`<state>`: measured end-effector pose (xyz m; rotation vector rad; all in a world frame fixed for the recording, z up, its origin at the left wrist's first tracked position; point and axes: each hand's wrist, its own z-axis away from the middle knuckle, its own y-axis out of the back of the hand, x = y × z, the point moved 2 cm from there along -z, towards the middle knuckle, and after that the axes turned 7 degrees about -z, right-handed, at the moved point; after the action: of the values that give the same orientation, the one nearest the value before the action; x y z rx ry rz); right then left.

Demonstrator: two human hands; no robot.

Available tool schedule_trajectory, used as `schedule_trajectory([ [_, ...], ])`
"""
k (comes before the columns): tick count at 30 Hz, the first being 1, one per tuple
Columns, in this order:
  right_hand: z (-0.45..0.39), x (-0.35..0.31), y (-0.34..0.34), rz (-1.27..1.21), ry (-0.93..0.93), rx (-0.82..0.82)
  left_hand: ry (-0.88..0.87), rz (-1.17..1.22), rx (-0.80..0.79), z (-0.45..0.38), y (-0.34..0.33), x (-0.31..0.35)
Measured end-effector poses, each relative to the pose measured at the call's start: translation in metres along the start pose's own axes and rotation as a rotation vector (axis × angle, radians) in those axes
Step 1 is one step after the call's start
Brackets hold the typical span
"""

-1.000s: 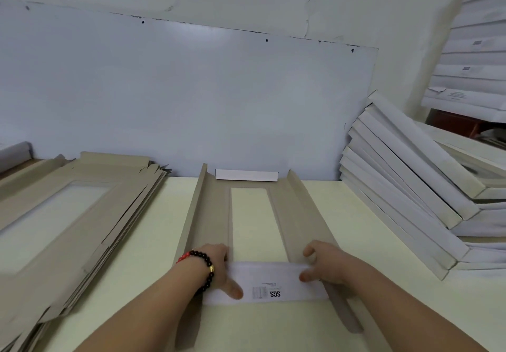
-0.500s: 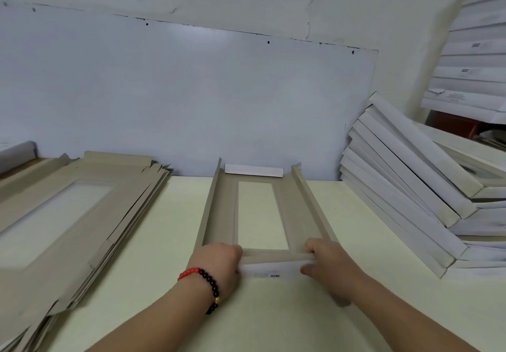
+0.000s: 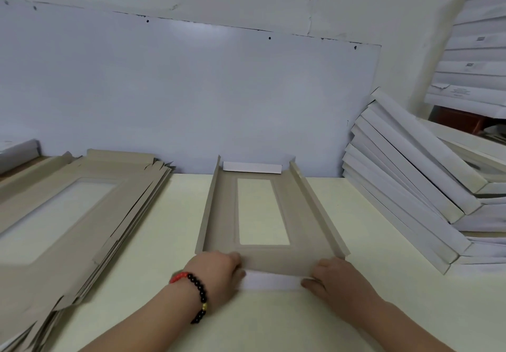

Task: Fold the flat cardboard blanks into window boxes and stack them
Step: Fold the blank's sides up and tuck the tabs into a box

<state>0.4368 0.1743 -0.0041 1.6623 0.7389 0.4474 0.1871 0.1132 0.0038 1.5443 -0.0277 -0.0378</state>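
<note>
Pale cream worktop carrying everything. Along its right edge, leaning stack of finished white window boxes; along its left edge, pile of flat grey-brown cardboard blanks with cut-out windows. Middle of the worktop, reaching to the back edge: one grey-brown cardboard blank with a rectangular window, both long side walls raised, far white end flap upright against the wall. Near white end flap half turned over, pinched at each end. Left hand, beaded bracelet on the wrist, gripping the flap's left corner with curled fingers; right hand likewise on the right corner. Step in hand, likely: folding and locking the near end wall. Next, probably: pressing the flap down inside so it holds the side-wall tabs, keeping both walls upright, then lifting onto the stack.
</note>
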Motion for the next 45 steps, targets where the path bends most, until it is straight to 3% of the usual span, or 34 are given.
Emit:
schedule_trajectory([
  [4, -0.019, -0.010, -0.001, -0.050, -0.126, -0.014, 0.075, -0.011, -0.038, -0.018, -0.005, 0.010],
  [6, -0.026, -0.012, -0.010, 0.048, -0.162, -0.037, 0.082, -0.045, -0.054, -0.022, -0.015, 0.016],
  [12, -0.026, -0.052, -0.028, 0.122, -0.008, 0.100, -0.054, -0.071, 0.178, -0.021, -0.027, 0.035],
  [16, -0.014, -0.071, -0.040, 0.115, 0.012, -0.091, -0.143, -0.026, -0.010, -0.006, -0.049, 0.042],
  [25, 0.005, -0.037, -0.026, 0.209, -0.042, -0.066, -0.036, -0.089, -0.256, 0.016, -0.047, 0.042],
  [29, 0.012, -0.023, -0.023, 0.282, -0.066, 0.031, 0.035, -0.189, -0.265, 0.013, -0.049, 0.041],
  [40, 0.020, 0.004, -0.011, 0.316, -0.093, 0.036, 0.099, -0.266, -0.263, 0.013, -0.038, 0.028],
  [42, 0.018, 0.009, -0.010, 0.331, -0.055, 0.053, 0.053, -0.254, -0.197, 0.010, -0.029, 0.025],
  [45, 0.015, 0.010, -0.014, 0.371, 0.159, 0.120, -0.052, -0.272, -0.130, 0.008, -0.016, 0.022],
])
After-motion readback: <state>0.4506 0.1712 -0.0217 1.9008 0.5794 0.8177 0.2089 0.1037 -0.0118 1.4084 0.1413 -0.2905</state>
